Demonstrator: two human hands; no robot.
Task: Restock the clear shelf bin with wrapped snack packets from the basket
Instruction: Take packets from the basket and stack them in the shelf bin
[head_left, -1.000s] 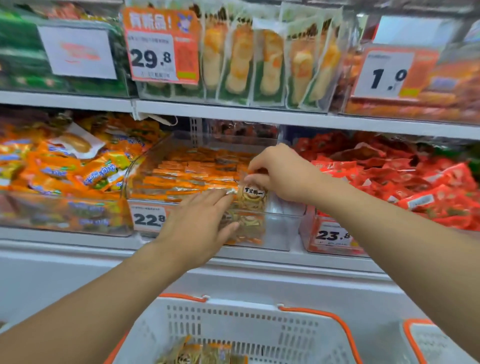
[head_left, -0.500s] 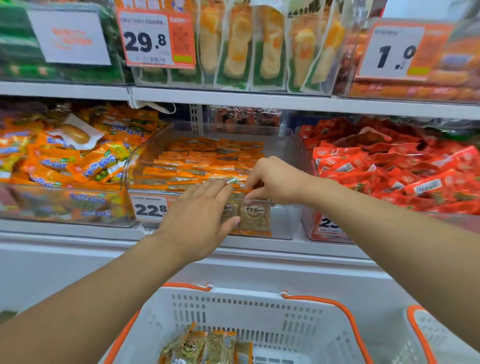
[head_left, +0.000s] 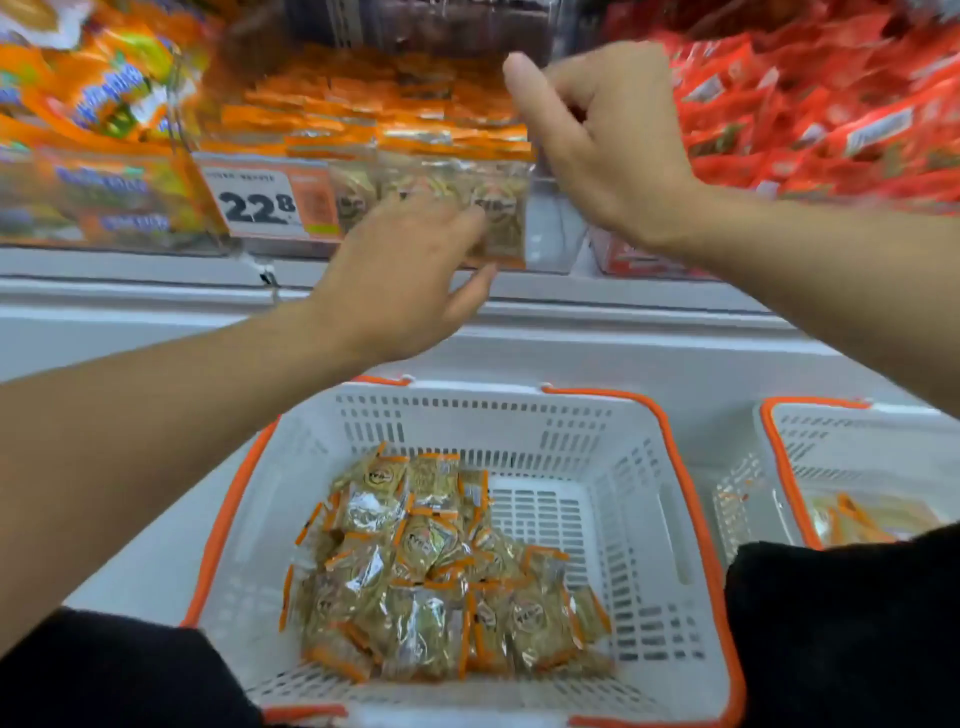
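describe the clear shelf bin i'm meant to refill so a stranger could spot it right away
On the store shelf above the white basket with orange rim, look between the heap of orange-and-green wrappers and the heap of red wrappers. The clear plastic bin sits there, holding flat orange-edged tan packets. Only it carries the white 22.8 price tag.

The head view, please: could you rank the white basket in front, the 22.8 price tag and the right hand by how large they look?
1. white basket, by far the largest, though it is nearest the camera.
2. right hand.
3. 22.8 price tag, somewhat smaller than the hand.
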